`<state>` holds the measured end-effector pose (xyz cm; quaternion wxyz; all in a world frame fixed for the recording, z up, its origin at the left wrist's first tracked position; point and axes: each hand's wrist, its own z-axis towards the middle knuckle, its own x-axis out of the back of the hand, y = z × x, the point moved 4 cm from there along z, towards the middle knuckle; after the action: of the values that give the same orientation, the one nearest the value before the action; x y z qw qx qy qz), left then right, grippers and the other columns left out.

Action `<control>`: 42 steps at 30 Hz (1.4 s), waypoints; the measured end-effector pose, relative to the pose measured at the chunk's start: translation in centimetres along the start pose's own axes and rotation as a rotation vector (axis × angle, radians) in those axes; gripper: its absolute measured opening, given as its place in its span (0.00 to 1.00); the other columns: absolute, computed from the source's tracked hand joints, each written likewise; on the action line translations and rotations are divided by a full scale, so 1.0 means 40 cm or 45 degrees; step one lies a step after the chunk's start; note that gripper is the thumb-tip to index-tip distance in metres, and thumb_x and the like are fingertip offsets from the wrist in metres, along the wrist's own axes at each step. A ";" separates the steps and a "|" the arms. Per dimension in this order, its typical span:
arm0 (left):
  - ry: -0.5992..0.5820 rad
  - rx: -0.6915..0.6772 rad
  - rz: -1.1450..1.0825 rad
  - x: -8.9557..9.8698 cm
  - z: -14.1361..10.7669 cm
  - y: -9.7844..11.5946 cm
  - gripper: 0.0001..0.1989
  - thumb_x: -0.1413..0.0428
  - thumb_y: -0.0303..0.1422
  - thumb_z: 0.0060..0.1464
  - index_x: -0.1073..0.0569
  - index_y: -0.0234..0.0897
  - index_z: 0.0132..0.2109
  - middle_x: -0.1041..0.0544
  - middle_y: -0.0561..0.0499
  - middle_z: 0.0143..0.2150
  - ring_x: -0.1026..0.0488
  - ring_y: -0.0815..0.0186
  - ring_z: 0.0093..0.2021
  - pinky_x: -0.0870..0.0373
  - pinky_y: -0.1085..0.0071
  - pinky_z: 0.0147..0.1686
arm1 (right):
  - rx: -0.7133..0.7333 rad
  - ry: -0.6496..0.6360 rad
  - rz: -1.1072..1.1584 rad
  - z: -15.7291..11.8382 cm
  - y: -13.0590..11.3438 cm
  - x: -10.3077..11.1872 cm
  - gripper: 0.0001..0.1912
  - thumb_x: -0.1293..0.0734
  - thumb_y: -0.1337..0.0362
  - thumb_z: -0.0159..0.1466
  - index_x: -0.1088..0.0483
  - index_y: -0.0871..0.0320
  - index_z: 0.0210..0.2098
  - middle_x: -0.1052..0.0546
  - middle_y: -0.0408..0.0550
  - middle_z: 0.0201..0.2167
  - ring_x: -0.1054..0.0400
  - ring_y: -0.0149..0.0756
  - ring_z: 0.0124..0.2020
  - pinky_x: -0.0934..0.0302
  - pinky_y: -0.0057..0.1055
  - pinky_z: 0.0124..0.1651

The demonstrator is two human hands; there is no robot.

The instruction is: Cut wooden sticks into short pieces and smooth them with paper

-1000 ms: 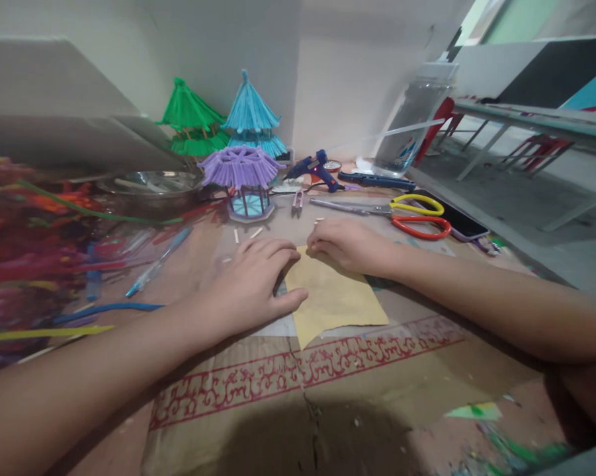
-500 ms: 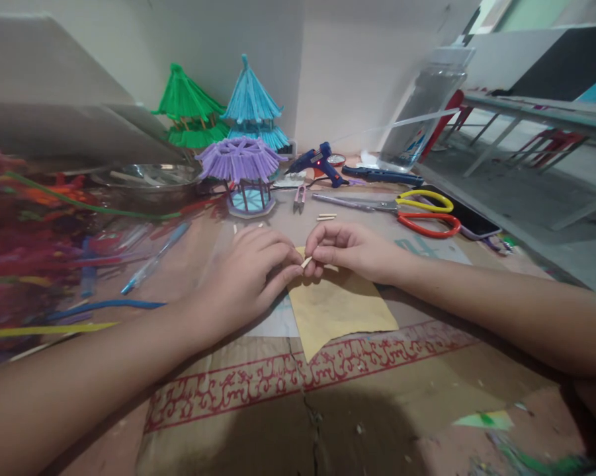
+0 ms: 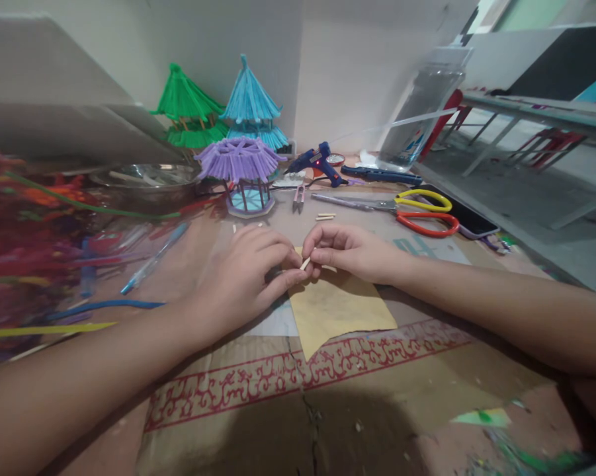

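Note:
Between the fingertips of both hands is a short pale wooden stick point(image 3: 305, 264). My left hand point(image 3: 258, 268) pinches its lower end, and my right hand point(image 3: 344, 250) has thumb and fingers closed on its upper end. Under the hands lies a yellow paper piece point(image 3: 342, 309), its top edge partly hidden by them. Two more short sticks point(image 3: 325, 217) rest on the board just beyond my right hand. Behind my left hand stands a small purple-roofed pavilion model point(image 3: 243, 162) with a light blue base.
Green point(image 3: 186, 99) and blue point(image 3: 251, 92) roofed models stand at the back. A glue gun point(image 3: 322, 162), scissors point(image 3: 426, 211), small snips point(image 3: 298, 198) and a phone point(image 3: 471, 215) lie beyond my right hand. Left are a metal bowl point(image 3: 149, 192), a pen point(image 3: 153, 258) and colourful pipe cleaners point(image 3: 40, 251).
Both hands stay almost in place. The fingers of my right hand have shifted slightly around the stick, and the view has moved a little.

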<state>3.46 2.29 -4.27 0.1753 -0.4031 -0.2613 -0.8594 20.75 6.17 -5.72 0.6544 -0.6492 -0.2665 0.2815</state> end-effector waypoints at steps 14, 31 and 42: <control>-0.087 0.011 -0.027 -0.005 0.000 0.000 0.15 0.52 0.33 0.70 0.22 0.36 0.40 0.21 0.47 0.42 0.28 0.59 0.45 0.36 0.59 0.48 | 0.093 0.101 -0.180 -0.016 -0.010 -0.019 0.03 0.32 0.67 0.67 0.30 0.59 0.37 0.23 0.41 0.27 0.27 0.28 0.30 0.32 0.27 0.37; -0.073 -0.052 0.016 -0.007 -0.003 -0.001 0.10 0.49 0.33 0.69 0.23 0.37 0.41 0.21 0.46 0.42 0.28 0.57 0.46 0.35 0.58 0.49 | 0.070 0.073 -0.213 -0.015 -0.009 -0.013 0.02 0.32 0.67 0.68 0.30 0.59 0.38 0.23 0.41 0.27 0.27 0.27 0.31 0.32 0.26 0.39; -0.015 -0.017 0.044 0.004 0.003 0.007 0.08 0.46 0.32 0.65 0.23 0.37 0.40 0.20 0.48 0.40 0.26 0.59 0.44 0.35 0.59 0.47 | 0.070 0.087 -0.142 -0.013 -0.011 -0.016 0.04 0.30 0.66 0.67 0.29 0.59 0.37 0.22 0.41 0.28 0.27 0.27 0.31 0.31 0.25 0.38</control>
<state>3.58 2.11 -4.01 0.1856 -0.4137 -0.2495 -0.8557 20.69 5.33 -5.26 0.6954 -0.6243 -0.2719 0.2295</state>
